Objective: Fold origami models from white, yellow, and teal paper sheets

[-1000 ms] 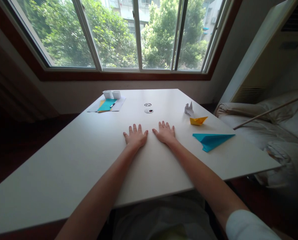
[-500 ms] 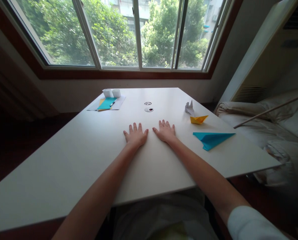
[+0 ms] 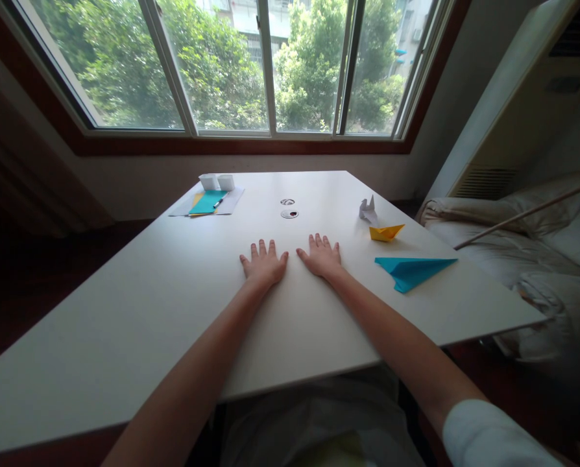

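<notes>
At right on the white table (image 3: 173,311) sit a blue paper plane (image 3: 411,272), nose rightward, then a yellow paper boat (image 3: 384,233) and, farthest, a white folded-paper figure (image 3: 367,211).

Daylight enters through the window (image 3: 231,71) at top; the surface (image 3: 292,318) shines softly, lower corners sit dim, edges stretch.

Left hand (image 3: 265,266) and right hand (image 3: 323,257) rest palm-down, fingers spread, on a white table (image 3: 139,324) facing a window (image 3: 265,65). Right side: blue paper plane (image 3: 409,272), yellow paper boat (image 3: 385,233), white folded figure (image 3: 367,211). Far left: paper sheets (image 3: 204,203), pen (image 3: 219,203), two white containers (image 3: 208,183).
</notes>
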`<state>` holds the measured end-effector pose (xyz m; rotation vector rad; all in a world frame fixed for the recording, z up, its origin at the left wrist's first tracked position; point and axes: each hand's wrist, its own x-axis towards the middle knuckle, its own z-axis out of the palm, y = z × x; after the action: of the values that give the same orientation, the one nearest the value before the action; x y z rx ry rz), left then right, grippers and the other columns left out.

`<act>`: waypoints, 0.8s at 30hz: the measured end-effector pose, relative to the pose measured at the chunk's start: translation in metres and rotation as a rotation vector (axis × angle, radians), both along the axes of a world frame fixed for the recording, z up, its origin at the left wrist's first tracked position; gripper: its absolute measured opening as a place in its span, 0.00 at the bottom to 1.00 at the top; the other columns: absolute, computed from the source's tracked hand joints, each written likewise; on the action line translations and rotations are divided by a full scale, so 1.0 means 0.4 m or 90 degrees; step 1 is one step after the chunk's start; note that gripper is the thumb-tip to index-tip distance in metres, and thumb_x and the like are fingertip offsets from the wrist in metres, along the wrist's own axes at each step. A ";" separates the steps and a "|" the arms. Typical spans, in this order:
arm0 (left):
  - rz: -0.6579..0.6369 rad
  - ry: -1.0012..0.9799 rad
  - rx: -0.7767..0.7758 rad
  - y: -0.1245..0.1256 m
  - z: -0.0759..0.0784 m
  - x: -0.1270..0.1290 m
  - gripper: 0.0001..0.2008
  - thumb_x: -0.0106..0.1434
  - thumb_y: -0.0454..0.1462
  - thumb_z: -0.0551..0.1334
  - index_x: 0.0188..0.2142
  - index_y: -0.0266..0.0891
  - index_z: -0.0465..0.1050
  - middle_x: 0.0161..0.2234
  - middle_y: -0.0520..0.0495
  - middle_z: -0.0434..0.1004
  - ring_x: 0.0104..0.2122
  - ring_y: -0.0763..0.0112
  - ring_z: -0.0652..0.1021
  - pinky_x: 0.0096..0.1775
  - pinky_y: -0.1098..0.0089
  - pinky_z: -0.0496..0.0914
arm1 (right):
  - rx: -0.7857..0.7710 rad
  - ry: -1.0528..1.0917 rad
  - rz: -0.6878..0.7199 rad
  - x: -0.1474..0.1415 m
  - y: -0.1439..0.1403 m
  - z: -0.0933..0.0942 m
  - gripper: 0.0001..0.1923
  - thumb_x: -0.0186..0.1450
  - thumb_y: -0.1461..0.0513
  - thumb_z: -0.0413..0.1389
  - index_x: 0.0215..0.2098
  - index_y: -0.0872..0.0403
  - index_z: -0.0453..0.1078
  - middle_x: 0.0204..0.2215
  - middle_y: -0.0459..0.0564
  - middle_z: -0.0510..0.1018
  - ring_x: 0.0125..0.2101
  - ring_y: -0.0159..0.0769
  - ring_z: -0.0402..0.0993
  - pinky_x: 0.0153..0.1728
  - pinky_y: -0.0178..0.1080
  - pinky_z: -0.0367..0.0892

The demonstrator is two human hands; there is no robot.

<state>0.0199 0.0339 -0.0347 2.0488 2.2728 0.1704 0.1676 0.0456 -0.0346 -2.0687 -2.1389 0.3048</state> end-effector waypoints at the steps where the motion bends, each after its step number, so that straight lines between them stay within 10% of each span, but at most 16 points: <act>1: 0.000 0.000 0.000 0.000 0.000 0.000 0.36 0.60 0.54 0.37 0.63 0.39 0.44 0.64 0.42 0.41 0.62 0.51 0.46 0.55 0.41 0.45 | 0.001 0.001 -0.001 0.000 0.000 0.000 0.39 0.63 0.44 0.32 0.65 0.57 0.38 0.65 0.52 0.39 0.63 0.45 0.33 0.58 0.55 0.31; 24: -0.003 0.000 0.000 -0.001 0.004 0.003 0.36 0.61 0.54 0.37 0.63 0.39 0.44 0.64 0.41 0.41 0.62 0.51 0.46 0.55 0.40 0.45 | -0.009 -0.003 0.001 0.004 0.005 0.001 0.39 0.63 0.43 0.31 0.65 0.56 0.37 0.65 0.52 0.38 0.63 0.44 0.32 0.58 0.55 0.29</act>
<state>0.0213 0.0336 -0.0333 2.0533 2.2686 0.1708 0.1692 0.0475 -0.0344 -2.0774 -2.1471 0.3161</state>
